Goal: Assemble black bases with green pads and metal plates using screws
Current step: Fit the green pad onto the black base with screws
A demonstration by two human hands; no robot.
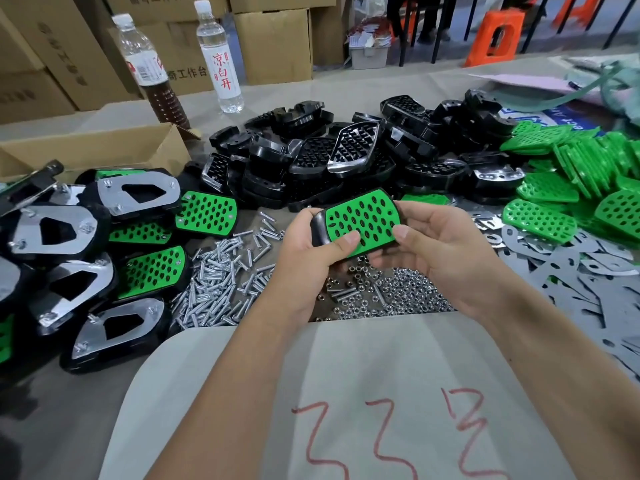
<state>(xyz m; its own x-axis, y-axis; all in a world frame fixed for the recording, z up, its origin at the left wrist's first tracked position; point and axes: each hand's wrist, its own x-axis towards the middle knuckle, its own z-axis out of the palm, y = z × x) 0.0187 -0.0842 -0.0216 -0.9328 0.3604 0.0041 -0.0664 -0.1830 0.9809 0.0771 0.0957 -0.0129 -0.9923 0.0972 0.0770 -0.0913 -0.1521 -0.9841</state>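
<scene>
Both hands hold one black base with a green pad on its top face, above the table's middle. My left hand grips its left end, thumb lying on the green pad. My right hand grips the right end, thumb on the pad's edge. Loose screws lie left of my hands and small nuts lie right under them. A heap of bare black bases sits behind. Loose green pads pile up at the right, with flat metal plates in front of them.
Finished pieces with metal plates or green pads facing up crowd the left. An open cardboard box and two bottles stand at the back left. A sheet with red marks covers the near table. Stacked cartons line the back.
</scene>
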